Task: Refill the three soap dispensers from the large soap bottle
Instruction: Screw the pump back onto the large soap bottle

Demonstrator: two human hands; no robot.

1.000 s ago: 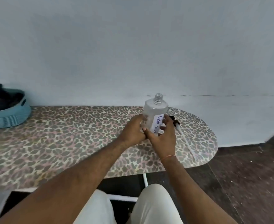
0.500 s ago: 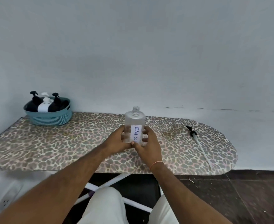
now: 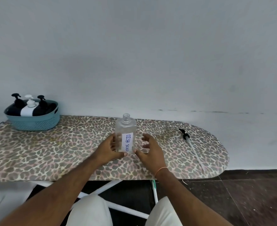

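A clear square bottle (image 3: 126, 129) labelled "DISH SOAP" stands upright and uncapped on the leopard-print ironing board (image 3: 52, 149). My left hand (image 3: 109, 148) still wraps its left side, thumb at the base. My right hand (image 3: 149, 148) is off the bottle, fingers spread, just to its right. The bottle's black pump with its long tube (image 3: 191, 145) lies on the board toward the right end. Two black pump bottles (image 3: 17, 101) (image 3: 43, 102) and a white one (image 3: 29, 106) stand in the teal basket (image 3: 35, 121) at the far left.
The board runs along a pale wall (image 3: 134, 54). Its rounded right end (image 3: 222, 154) overhangs a dark tiled floor (image 3: 248, 196). White metal legs (image 3: 101, 190) cross beneath, in front of my knees (image 3: 90, 211).
The bottle was carried left from beside the pump and set down mid-board. My right hand has let go and opened; the view swung left, showing the basket.
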